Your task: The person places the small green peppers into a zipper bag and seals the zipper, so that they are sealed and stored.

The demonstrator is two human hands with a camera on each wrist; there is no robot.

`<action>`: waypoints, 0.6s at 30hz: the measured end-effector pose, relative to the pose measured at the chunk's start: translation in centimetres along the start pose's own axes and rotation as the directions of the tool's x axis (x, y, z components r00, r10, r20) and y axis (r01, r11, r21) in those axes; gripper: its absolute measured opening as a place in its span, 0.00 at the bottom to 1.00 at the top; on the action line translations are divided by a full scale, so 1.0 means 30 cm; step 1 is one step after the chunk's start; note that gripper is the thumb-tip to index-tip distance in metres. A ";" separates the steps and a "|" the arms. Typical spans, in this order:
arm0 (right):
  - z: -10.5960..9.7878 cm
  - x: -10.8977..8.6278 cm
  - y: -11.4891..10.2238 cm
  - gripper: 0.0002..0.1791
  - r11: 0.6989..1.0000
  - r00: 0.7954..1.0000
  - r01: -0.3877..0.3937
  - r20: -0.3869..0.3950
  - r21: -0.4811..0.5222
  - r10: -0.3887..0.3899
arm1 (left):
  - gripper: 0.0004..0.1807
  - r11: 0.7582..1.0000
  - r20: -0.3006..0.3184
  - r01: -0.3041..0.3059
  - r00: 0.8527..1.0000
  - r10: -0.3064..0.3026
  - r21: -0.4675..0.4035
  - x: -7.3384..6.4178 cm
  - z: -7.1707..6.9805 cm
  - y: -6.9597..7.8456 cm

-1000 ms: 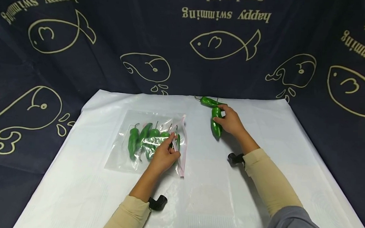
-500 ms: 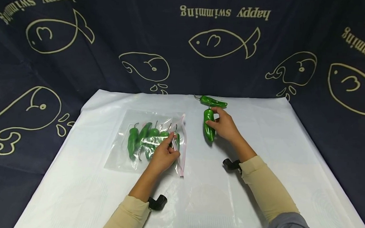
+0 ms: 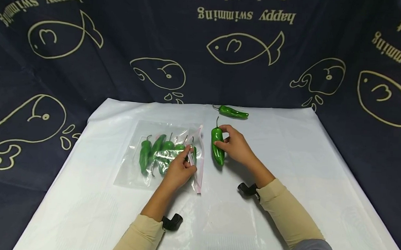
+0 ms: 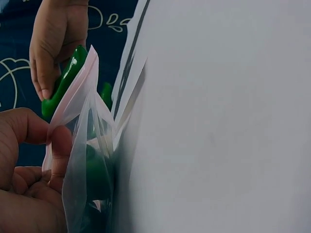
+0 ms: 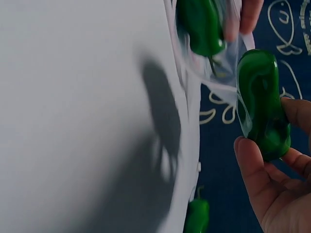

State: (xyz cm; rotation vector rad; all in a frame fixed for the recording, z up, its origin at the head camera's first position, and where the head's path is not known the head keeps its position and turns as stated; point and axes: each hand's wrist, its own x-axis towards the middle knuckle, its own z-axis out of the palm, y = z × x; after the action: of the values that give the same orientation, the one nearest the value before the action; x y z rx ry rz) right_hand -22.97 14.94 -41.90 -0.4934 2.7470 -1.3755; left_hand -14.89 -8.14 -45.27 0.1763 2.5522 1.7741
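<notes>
A clear zip bag (image 3: 126, 176) lies on the white table with several green peppers (image 3: 146, 154) inside. Its pink-edged mouth faces right. My left hand (image 3: 177, 171) pinches the upper layer of that mouth; in the left wrist view the bag (image 4: 77, 170) is lifted into a gap there. My right hand (image 3: 238, 147) grips a green pepper (image 3: 217, 148) between thumb and fingers, stem pointing away, just right of the mouth. From the right wrist, this pepper (image 5: 262, 92) appears close to the plastic edge; whether they touch I cannot tell.
Another green pepper (image 3: 233, 112) lies near the far edge of the white-covered table (image 3: 280, 143). Behind it hangs a dark curtain (image 3: 191, 38) printed with fish and whales. Each wrist carries a small black camera.
My right hand has carried the pepper left and nearer, away from the other pepper and up to the bag's mouth. The left hand keeps its pinch on the bag.
</notes>
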 end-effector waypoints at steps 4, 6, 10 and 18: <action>0.035 -0.010 -0.011 0.31 1.000 1.000 0.012 0.028 0.024 -0.012 | 0.45 1.000 0.002 0.003 1.000 -0.003 -0.008 0.001 -0.002 -0.002; 0.051 -0.015 -0.015 0.30 0.999 0.999 0.019 0.045 0.030 -0.021 | 0.46 1.000 0.004 0.009 1.000 -0.009 -0.013 0.002 -0.001 -0.001; 0.082 -0.024 -0.023 0.29 0.999 0.995 0.031 0.091 0.027 -0.033 | 0.46 1.000 0.010 0.010 1.000 -0.009 -0.015 0.001 0.000 0.001; 0.128 -0.034 -0.037 0.29 0.999 0.987 0.032 0.154 0.014 -0.034 | 0.46 1.000 0.015 0.014 1.000 -0.014 -0.021 0.004 -0.002 -0.002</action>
State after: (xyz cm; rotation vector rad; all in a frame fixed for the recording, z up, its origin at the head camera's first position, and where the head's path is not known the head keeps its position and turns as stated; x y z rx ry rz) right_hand -21.06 11.65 -43.48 -0.6195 2.6176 -1.2995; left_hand -15.03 -8.20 -45.30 0.1703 2.5169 1.7872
